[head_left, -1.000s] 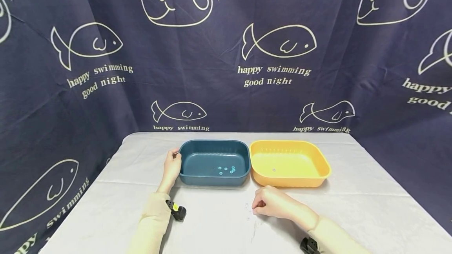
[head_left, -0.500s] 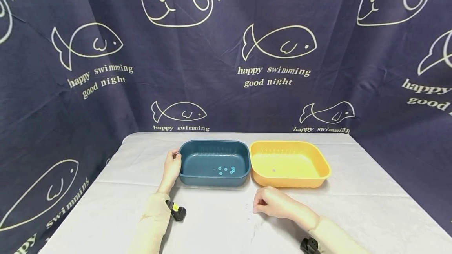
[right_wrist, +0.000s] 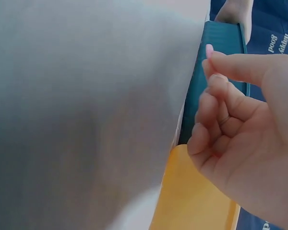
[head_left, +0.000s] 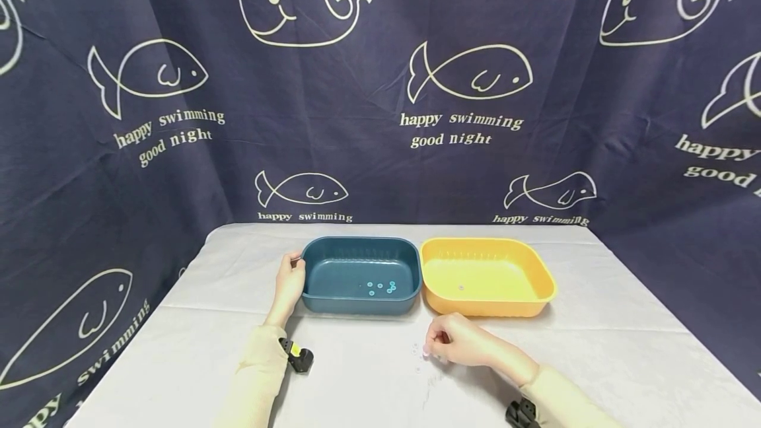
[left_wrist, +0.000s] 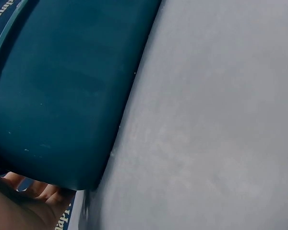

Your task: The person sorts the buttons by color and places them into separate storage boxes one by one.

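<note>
My left hand [head_left: 290, 281] holds the left end of the dark blue bin [head_left: 357, 306], its fingers against the outside of the end wall [left_wrist: 86, 143]. Several small blue buttons [head_left: 380, 286] lie on that bin's floor. My right hand [head_left: 460, 341], in front of the bins, pinches a small pink button [right_wrist: 209, 51] between thumb and index fingertip, the other fingers curled in. Left of its fingertips, several pale, faint buttons [head_left: 417, 370] lie on the white cloth. The yellow bin [head_left: 487, 307] has one small pinkish button [head_left: 461, 288] on its floor.
Both bins stand side by side, ends close together, toward the back of the table [head_left: 351, 375], which is covered by a white cloth. Behind it hangs a dark blue curtain [head_left: 380, 150] with fish and whale drawings. Each wrist wears a black camera [head_left: 301, 358].
My right fingertips have lifted slightly from the cloth, and a pink button now shows between them. The left hand and both bins have stayed in place.
</note>
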The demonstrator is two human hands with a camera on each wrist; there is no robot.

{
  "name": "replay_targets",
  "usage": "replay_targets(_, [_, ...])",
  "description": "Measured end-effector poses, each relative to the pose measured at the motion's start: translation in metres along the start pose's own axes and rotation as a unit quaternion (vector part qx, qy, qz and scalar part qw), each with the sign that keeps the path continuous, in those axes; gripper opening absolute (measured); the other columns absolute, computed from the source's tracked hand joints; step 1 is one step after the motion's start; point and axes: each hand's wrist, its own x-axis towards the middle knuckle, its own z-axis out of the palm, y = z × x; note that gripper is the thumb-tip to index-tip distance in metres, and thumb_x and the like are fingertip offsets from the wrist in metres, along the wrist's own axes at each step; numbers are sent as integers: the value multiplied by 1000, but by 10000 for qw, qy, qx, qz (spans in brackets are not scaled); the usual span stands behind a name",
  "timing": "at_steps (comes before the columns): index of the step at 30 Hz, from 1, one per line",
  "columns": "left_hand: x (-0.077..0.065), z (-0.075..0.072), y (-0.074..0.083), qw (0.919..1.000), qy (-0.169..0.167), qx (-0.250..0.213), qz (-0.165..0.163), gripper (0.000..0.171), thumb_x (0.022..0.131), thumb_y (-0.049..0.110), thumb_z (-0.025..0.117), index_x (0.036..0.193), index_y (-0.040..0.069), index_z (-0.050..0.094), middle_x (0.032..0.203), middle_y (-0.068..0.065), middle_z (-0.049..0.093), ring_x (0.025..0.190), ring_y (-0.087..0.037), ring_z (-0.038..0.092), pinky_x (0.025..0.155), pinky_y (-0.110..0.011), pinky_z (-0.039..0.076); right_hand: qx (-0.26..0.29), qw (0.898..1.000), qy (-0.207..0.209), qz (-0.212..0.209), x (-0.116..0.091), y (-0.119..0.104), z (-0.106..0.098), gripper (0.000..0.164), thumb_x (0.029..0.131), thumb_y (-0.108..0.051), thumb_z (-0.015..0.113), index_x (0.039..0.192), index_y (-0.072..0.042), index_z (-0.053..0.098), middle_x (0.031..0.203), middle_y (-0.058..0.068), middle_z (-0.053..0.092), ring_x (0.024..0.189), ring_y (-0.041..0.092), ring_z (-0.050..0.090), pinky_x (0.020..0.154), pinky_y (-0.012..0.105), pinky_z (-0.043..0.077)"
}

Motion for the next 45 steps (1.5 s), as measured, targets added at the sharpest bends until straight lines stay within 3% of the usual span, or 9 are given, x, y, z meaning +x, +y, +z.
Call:
replay_targets(12, [1,0,0,10000,36,-41,-12,43,97,15,33,137,-1,37,133,-24,44,122,-37,43,103,-51,34,512,9978,244,331,1,-3,0,11,80,-2,60,75,-11,65,65,-5,61,56,-3,45,52,16,40])
replay_targets(19, [1,0,0,9999,103,-24,13,42,97,15,34,135,-1,38,131,-25,45,121,-38,43,103,-51,34,355,9981,451,244,2,-8,-8,10,80,-5,61,75,-12,65,65,-9,58,57,-3,43,53,16,39])
replay_targets(26, [2,0,0,9999,114,-37,5,40,97,13,36,134,-2,40,131,-24,47,120,-37,45,103,-50,34,286,9964,536,593,3,-8,-21,9,84,-11,61,78,-13,67,67,-9,55,62,1,45,56,20,41])
replay_targets(28, [2,0,0,9999,100,-16,8,41,97,12,35,135,-2,39,131,-25,46,121,-37,44,104,-50,33,203,9960,587,638,3,-9,-24,11,85,-11,60,78,-15,67,67,-10,55,62,1,45,63,22,42])
replay_targets(38, [2,0,-1,9999,121,0,31,40,97,12,35,134,-3,40,130,-25,47,119,-37,46,102,-49,35,520,9927,837,696,5,-10,-39,9,86,-14,61,83,-8,69,73,-3,60,66,6,49,59,20,43])
replay_targets(45, [1,1,-1,10000,68,-27,8,42,97,14,34,135,-2,38,131,-24,46,120,-37,44,103,-50,34,423,9898,1042,876,7,-6,-44,10,86,-18,63,81,-11,69,74,-5,62,68,4,49,62,20,43])
